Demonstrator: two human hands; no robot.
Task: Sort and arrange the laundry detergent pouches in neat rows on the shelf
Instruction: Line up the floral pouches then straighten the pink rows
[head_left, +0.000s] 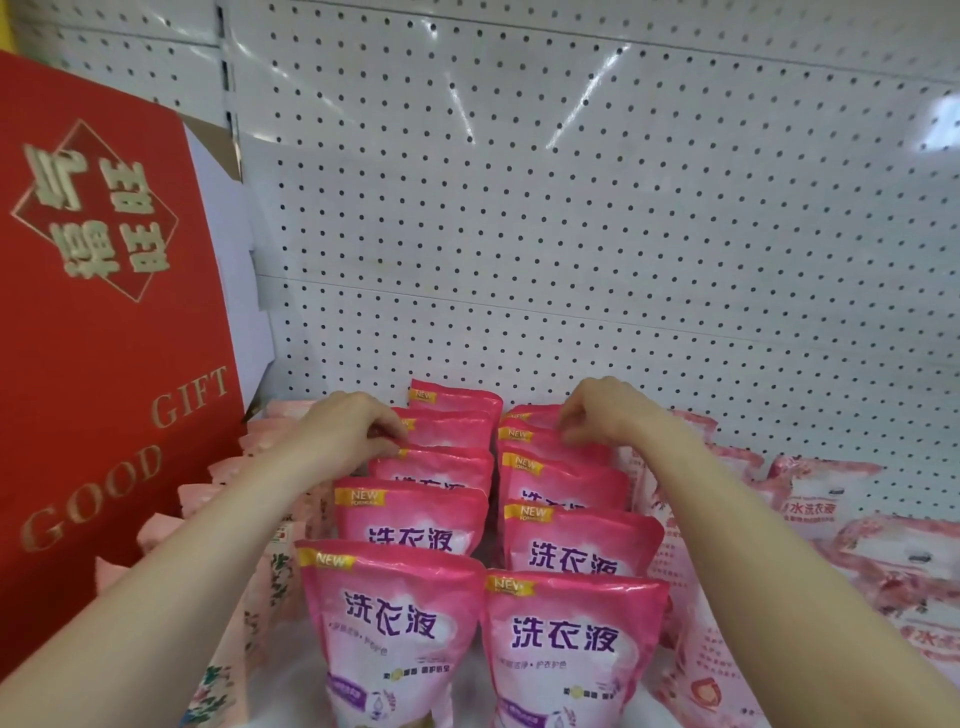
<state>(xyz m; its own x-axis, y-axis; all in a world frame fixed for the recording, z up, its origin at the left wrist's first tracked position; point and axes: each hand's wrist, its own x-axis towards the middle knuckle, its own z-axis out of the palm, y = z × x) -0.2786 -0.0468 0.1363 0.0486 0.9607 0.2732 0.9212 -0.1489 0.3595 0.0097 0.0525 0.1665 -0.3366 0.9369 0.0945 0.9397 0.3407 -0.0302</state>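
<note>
A white pegboard panel (571, 234) filled the view from 12 to 3 o'clock, and a red gift box (104, 312) stood at 9 o'clock. Bright pink detergent pouches (410, 525) stood upright in two side-by-side rows from centre to 6 o'clock. The left hand (348, 423) pinched a pouch top far back in the left row. The right hand (602, 413) pinched one in the right row. Paler pouches (831, 499) lay at 4 o'clock.

Ten pink pouches (390, 621) are standing in two rows of five, one red box (104, 338) is standing beside them, two hands, left hand (349, 427) and right hand (598, 410), are reaching in, and pale pouches (826, 499) are overlapping too much to count.
</note>
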